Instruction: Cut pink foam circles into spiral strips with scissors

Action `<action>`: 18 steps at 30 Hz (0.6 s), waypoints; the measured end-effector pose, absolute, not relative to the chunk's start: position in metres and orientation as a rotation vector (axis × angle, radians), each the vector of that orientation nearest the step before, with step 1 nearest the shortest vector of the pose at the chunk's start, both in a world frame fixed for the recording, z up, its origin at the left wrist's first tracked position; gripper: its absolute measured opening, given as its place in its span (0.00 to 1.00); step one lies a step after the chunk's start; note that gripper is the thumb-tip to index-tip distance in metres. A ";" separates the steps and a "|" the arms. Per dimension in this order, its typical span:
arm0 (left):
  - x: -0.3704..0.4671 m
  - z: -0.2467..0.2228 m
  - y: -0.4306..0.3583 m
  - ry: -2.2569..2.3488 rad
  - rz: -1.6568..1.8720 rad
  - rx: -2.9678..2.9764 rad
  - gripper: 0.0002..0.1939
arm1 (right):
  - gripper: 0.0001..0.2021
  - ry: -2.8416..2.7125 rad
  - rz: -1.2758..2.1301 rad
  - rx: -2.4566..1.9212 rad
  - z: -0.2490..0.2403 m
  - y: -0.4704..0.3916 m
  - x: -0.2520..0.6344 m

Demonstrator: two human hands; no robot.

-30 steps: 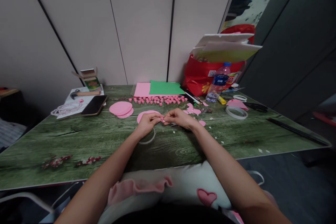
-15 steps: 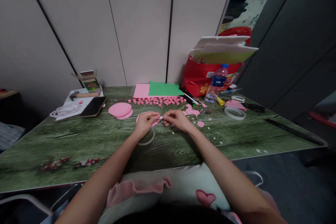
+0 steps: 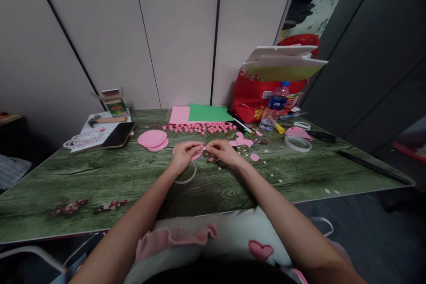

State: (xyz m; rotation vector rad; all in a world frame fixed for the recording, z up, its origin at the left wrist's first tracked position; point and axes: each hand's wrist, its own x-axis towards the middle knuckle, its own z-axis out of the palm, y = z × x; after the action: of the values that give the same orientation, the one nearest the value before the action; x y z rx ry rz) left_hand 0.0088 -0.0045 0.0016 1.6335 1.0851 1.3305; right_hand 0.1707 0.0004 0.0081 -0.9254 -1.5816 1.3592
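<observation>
Green wood-look tabletop (image 3: 106,173), pale wall panels (image 3: 183,44) behind. Small pink piece (image 3: 201,147) is at the left hand's fingertips, in front of the torso, between the two hands. Left hand (image 3: 183,157) has it in a narrow pinch. Right hand (image 3: 224,152) comes in from the right, thumb and index drawn close together, tips just beside the piece. Can't tell if right is gripping anything; a pale speck sits in that gap, too small to ID.

Key relation: piece lies right of the left palm, left of the right fingertips. Left is nearer, in contact. Long axis of piece: can't tell, mostly covered by fingers.

Outward: pink disc (image 3: 199,155) partly under left hand, pale ring (image 3: 186,182) by left wrist. Row of small pink pieces (image 3: 211,129) beyond both hands, stacked pink discs (image 3: 151,137) to the left, pink scraps (image 3: 254,157) to the right.
</observation>
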 end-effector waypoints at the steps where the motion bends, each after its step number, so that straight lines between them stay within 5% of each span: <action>1: 0.008 0.001 -0.004 1.086 1.329 1.625 0.12 | 0.16 -1.564 1.358 -0.942 0.007 0.001 0.170; 18: 0.011 0.009 -0.009 1.150 1.332 1.814 0.09 | 0.16 -1.466 1.304 -0.989 0.000 0.001 0.163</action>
State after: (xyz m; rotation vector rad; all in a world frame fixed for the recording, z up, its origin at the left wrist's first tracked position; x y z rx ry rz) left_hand 0.0109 -0.0092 0.0088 1.8136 1.1498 1.3325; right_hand 0.1627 0.0014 -0.0003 -0.9892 -1.4659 1.3036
